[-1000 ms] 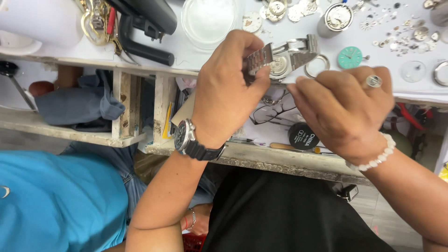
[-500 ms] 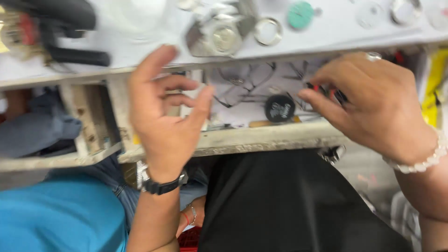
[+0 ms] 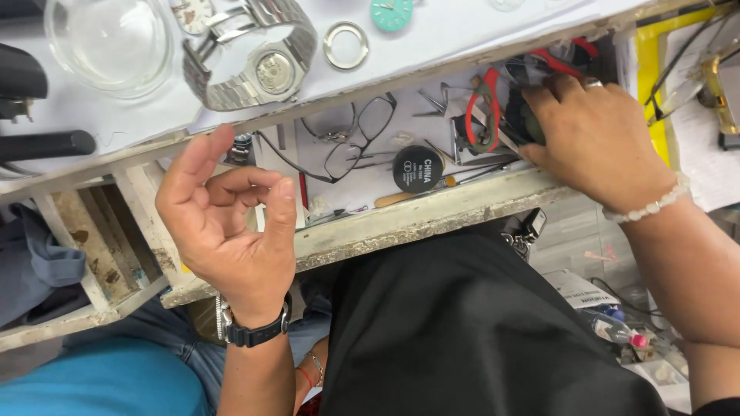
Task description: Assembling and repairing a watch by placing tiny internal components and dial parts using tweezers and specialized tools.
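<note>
While the right hand (image 3: 593,142) reaches into the open drawer (image 3: 432,212), its fingers close around a dark tool (image 3: 528,123) beside red-handled pliers (image 3: 482,108), eyeglasses (image 3: 358,139) and a black round tin (image 3: 417,169). The left hand (image 3: 227,223) hovers empty, fingers loosely curled, below the bench (image 3: 478,35) carrying a steel wristwatch (image 3: 254,58) and glass bowl (image 3: 108,42).

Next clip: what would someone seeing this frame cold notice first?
Probably the right hand, reaching into the open drawer among red-handled pliers and other small tools. Next, the left hand, held empty and half-curled in front of the drawer's left end. Above them, a steel wristwatch lies case-back up on the white bench top, beside a clear glass bowl.
</note>
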